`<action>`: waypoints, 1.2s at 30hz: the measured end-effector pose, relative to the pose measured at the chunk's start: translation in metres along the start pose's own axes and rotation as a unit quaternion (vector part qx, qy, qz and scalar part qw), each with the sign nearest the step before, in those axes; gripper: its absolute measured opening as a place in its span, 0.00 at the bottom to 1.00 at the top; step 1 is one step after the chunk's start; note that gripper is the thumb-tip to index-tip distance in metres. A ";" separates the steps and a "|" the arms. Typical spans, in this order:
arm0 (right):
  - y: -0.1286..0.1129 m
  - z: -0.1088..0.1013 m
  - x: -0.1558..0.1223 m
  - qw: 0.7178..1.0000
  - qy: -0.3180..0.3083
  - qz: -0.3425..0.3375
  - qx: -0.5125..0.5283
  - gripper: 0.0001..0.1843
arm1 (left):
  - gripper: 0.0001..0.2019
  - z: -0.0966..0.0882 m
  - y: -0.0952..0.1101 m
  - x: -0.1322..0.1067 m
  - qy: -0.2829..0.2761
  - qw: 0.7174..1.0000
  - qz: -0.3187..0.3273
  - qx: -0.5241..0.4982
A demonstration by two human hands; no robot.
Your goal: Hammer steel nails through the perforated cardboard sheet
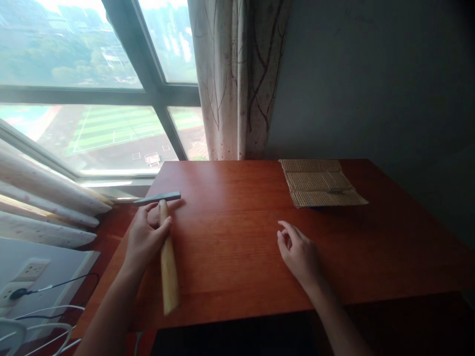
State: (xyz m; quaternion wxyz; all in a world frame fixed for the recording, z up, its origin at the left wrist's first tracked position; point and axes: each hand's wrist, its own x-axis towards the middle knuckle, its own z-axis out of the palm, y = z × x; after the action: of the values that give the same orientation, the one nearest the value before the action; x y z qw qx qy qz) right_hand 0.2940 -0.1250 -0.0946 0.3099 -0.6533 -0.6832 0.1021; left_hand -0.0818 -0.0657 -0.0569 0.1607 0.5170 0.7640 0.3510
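Observation:
A hammer [167, 257] with a pale wooden handle and a grey metal head lies at the left of a reddish wooden table [237, 247]. My left hand [145, 236] rests on the handle just below the head, fingers curled round it. My right hand [299, 252] hovers over the middle of the table, fingers loosely bent and apart, holding nothing. A folded piece of brown cardboard [321, 189] lies at the table's far right, with something small and dark on its near edge.
A large window [92, 99] and a patterned curtain [237, 79] stand behind the table. A grey wall is on the right. To the left are rolled pale fabric [44, 207], a white power strip [22, 282] and cables.

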 end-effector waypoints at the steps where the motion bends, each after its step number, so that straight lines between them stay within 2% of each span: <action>1: 0.001 0.000 -0.001 1.000 0.002 0.002 -0.001 0.18 | 0.35 -0.001 0.000 0.000 0.006 1.000 0.004 0.012; 14: 0.008 0.003 -0.004 1.000 0.013 0.014 0.003 0.17 | 0.31 -0.007 -0.004 0.001 -0.013 0.997 0.007 0.079; 22: 0.007 0.003 -0.004 1.000 0.000 0.026 0.012 0.17 | 0.31 -0.012 -0.001 0.000 -0.039 0.982 0.008 0.182; 31: 0.009 0.003 -0.005 1.000 -0.002 0.028 0.007 0.17 | 0.30 -0.015 0.006 0.001 -0.096 0.952 0.015 0.291; 36: 0.008 0.002 -0.005 1.000 -0.007 0.028 0.013 0.17 | 0.33 -0.015 0.006 0.003 -0.113 0.924 0.031 0.364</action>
State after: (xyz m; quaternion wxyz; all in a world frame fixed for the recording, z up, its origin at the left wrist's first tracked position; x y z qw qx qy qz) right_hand 0.2995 -0.1278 -0.1024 0.3109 -0.6669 -0.6657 0.1243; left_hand -0.0878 -0.0675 -0.0416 0.0358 0.5994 0.7996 -0.0076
